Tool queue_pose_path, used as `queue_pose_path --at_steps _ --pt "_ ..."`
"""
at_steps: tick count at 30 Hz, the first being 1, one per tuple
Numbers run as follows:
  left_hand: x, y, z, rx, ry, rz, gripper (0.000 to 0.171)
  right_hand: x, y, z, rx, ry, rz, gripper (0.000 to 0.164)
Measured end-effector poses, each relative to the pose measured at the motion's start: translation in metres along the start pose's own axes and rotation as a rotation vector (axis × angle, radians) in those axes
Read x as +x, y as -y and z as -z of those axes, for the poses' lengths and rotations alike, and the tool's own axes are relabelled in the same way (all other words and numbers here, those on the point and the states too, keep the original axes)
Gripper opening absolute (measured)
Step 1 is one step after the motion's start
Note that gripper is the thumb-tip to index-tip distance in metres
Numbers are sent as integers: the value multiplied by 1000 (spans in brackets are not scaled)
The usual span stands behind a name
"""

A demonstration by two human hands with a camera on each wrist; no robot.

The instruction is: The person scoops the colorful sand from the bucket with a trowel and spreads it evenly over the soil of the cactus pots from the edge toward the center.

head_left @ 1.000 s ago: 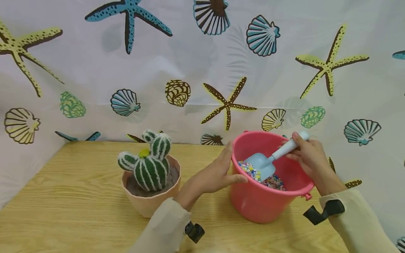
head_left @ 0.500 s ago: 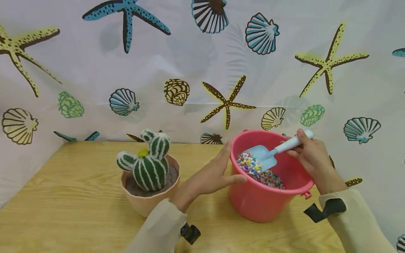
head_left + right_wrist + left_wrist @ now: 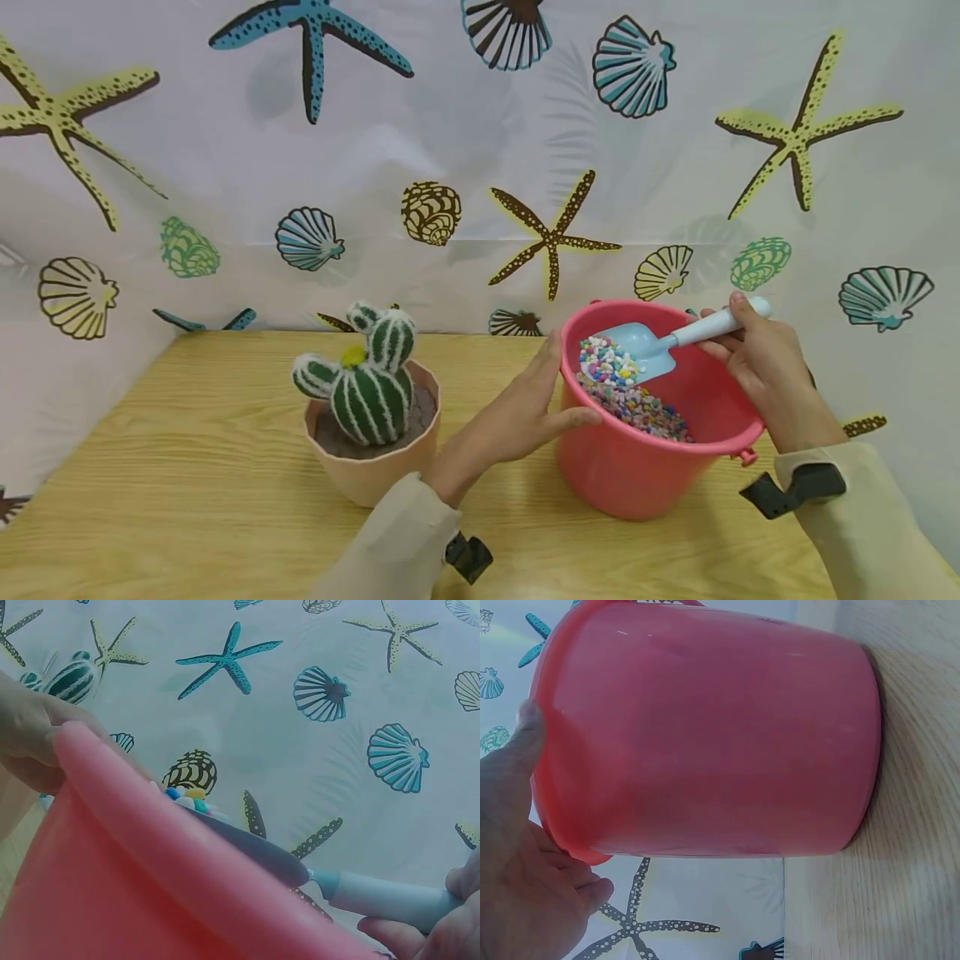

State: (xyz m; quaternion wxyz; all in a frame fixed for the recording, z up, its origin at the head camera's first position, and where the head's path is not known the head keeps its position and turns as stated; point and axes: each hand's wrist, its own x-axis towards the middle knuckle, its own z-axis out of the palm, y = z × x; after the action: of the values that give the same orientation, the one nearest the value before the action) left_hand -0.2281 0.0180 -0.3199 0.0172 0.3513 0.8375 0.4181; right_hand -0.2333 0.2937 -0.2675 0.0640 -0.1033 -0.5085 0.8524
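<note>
A pink bucket (image 3: 626,479) stands on the table at the right in the head view. Multicoloured pebbles (image 3: 652,414) cover part of its bottom. My left hand (image 3: 517,417) holds the bucket's left side at the rim, thumb along the front and fingers round the far side. With my right hand (image 3: 768,367) I grip the white handle of a light blue toy shovel (image 3: 639,342). The shovel's blade, tilted to the left, carries a heap of small coloured pebbles (image 3: 186,799) at rim height inside the bucket.
Left of the bucket, a knitted cactus (image 3: 372,404) sits in a peach pot (image 3: 367,479), close to my left forearm. A white cloth with starfish and shell prints (image 3: 480,125) hangs behind the wooden table (image 3: 187,467).
My right hand has lifted the shovel up out of the pebbles, uncovering more of those in the bucket. The left hand keeps its hold on the rim. The head view has shifted slightly.
</note>
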Motion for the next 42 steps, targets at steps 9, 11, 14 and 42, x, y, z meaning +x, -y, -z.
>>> queue_pose_path --at_steps 9,11,14,42 --pt "8 -6 -10 -24 -19 8 106 4 8 9 117 39 -1 44" --pt "9 -7 -11 -12 -12 20 107 5 9 11 132 41 -10 40" --pt "10 -7 -11 4 -10 33 106 6 11 12 141 38 -20 39" --pt "-45 -7 10 79 -7 121 73 -9 14 3 423 66 -137 39"
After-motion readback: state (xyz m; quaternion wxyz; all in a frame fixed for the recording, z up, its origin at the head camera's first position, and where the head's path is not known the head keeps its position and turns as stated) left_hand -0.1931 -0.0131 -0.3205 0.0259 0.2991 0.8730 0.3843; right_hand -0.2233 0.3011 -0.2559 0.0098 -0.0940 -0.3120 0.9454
